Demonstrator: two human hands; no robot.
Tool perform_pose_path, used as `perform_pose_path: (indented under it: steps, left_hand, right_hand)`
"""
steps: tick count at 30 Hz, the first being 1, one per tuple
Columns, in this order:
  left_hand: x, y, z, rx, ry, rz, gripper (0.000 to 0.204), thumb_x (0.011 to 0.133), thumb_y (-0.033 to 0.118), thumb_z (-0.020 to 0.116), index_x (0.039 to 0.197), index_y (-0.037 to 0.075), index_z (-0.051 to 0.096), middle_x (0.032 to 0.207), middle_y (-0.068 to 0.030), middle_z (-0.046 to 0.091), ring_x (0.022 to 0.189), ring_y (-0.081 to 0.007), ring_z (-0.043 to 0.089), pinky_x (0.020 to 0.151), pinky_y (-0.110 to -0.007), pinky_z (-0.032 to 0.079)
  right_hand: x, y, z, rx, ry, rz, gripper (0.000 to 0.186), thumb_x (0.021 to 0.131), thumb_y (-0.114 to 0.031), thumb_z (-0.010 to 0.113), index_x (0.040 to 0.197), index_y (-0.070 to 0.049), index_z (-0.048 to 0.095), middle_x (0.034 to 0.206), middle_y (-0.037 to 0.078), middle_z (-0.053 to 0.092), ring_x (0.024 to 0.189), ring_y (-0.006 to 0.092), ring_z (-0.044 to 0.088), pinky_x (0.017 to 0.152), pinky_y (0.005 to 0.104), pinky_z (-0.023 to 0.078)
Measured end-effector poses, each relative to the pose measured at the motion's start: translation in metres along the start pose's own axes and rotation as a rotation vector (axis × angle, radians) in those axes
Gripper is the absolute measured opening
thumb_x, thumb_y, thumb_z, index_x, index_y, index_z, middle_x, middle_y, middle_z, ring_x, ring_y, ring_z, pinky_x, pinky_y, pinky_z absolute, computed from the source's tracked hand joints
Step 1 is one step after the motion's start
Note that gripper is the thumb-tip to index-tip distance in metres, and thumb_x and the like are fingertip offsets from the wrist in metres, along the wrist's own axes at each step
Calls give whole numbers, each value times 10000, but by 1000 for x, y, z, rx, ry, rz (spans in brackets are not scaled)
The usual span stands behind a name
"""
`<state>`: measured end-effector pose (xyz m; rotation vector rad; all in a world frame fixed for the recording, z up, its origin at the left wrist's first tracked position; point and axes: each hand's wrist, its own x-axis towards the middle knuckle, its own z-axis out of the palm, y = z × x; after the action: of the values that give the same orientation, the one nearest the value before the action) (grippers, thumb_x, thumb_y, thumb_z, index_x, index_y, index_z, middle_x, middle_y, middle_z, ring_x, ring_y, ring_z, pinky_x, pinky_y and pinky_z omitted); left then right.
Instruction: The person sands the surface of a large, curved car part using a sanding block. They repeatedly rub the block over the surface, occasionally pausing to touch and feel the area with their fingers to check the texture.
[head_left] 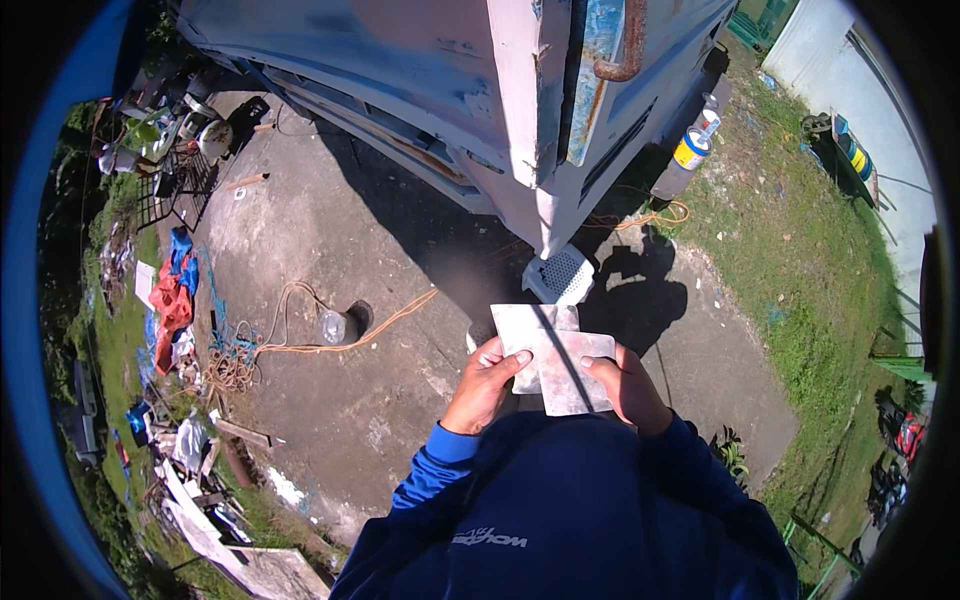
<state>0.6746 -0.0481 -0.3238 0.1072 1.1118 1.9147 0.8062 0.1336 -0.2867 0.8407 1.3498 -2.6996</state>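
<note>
In front of my chest, my left hand [478, 392] pinches a stiff, whitish rectangular sheet [518, 322] with its thumb on top. A second sheet [572, 378], pale with pinkish smudges, overlaps it at the lower right and is gripped at its right edge by my right hand [632, 390]. The sheets look thin and worn; their exact kind does not show. A narrow dark shadow runs slantwise across both. Just beyond them stands a white plastic stool [560, 274] with a perforated seat, close to the corner of a pale painted structure [515, 110].
A rusty metal hook [628, 45] juts from the structure's corner. An orange cord [385, 325] crosses the concrete past a clear container [334, 326]. A yellow-and-blue labelled bucket [692, 150] stands right of the structure. Tangled rope [232, 360] and scrap boards [205, 520] lie left.
</note>
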Motion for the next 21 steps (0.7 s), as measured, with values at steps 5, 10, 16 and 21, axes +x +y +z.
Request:
perform_pose_path:
  steps: [5,10,16,21]
  left_hand:
    - [54,61,-84,-185,174,77,388,948,56,578,1334,30,545,1338,-90,600,1247,-221,571,1082,-382,429]
    - [88,130,-125,217,129,58,616,1061,538,342,1212,-5,590,545,-10,442,470,-79,374,470,-228,274]
    - [139,189,-79,354,-286,-61,433,1007,257,531,1333,-28,536,1128,-112,656,984,-145,629,835,-287,516]
    - [177,204,-52,453,-299,-40,315,991,146,595,1261,-16,606,1106,-89,693,969,-116,640,845,-290,524]
  right_hand:
    - [38,3,19,-59,370,-42,303,999,-120,560,1284,-18,572,1121,41,662,1007,120,636,881,292,512]
    - [82,-14,72,-206,233,-193,467,898,21,600,1355,-21,518,1082,-4,605,979,69,555,836,265,487]
    - [143,-53,135,-336,404,-393,291,956,-95,645,1218,29,617,1034,41,675,945,100,611,849,280,497]
    - [172,-73,145,-337,499,-420,270,981,-136,637,1189,36,642,1025,43,699,905,91,620,824,277,504]
